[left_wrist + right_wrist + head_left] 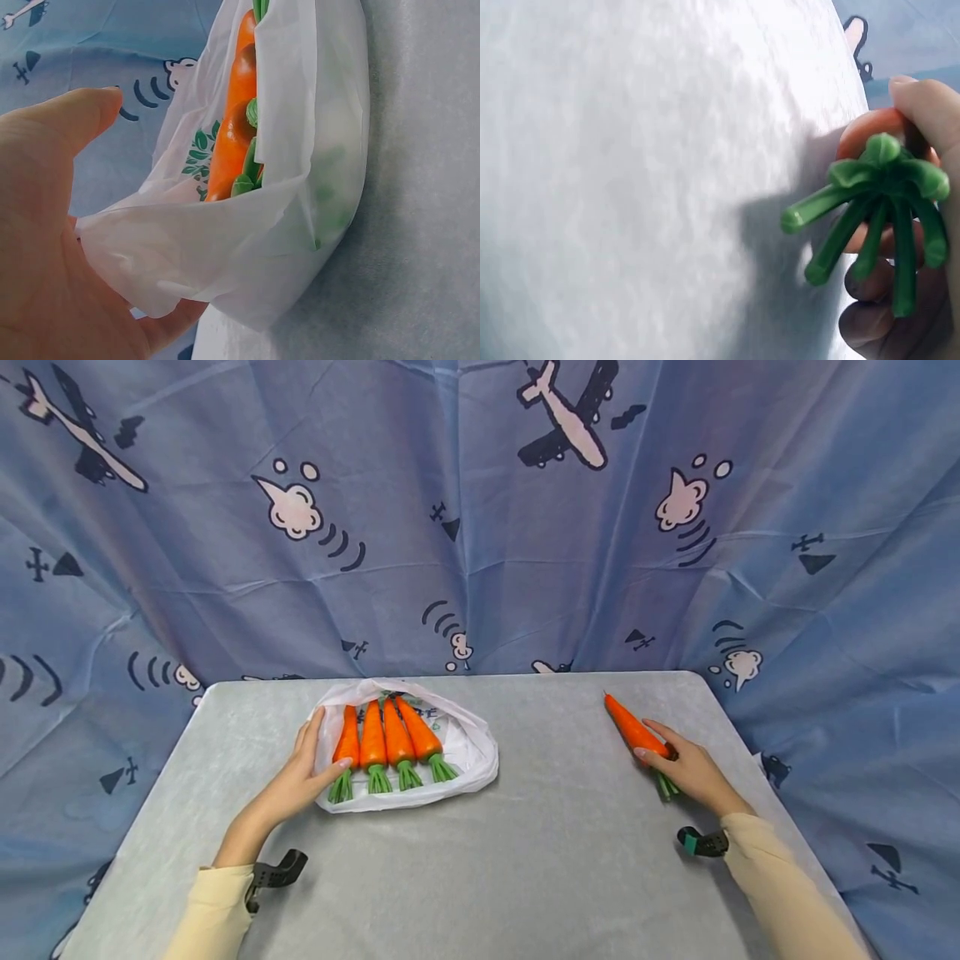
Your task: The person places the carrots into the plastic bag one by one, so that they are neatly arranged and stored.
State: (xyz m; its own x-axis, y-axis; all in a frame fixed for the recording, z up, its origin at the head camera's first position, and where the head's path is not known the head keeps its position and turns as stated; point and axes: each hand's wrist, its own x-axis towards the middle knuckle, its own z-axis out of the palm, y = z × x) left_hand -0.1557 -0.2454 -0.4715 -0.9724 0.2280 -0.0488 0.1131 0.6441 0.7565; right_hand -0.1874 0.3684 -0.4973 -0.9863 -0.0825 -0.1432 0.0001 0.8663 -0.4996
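Observation:
A white plastic bag (480, 752) lies on the table with its mouth spread, and several orange carrots (372, 739) with green stem ends rest side by side in it. My left hand (300, 781) is at the bag's left side, its fingers extended along the outside and the thumb over the rim. In the left wrist view the thumb (94, 112) stands straight, apart from the bag; the other fingers are partly hidden behind the plastic. On the right, my right hand (693, 768) grips another carrot (626, 722) near its green end, thumb and fingers around it; its tip points away from me.
A grey-white table (525, 860) carries everything. Behind it hangs a blue curtain (480, 527) printed with airplanes and clouds, reaching the table's far edge. Dark bands with small mounts (279, 870) are worn on both wrists.

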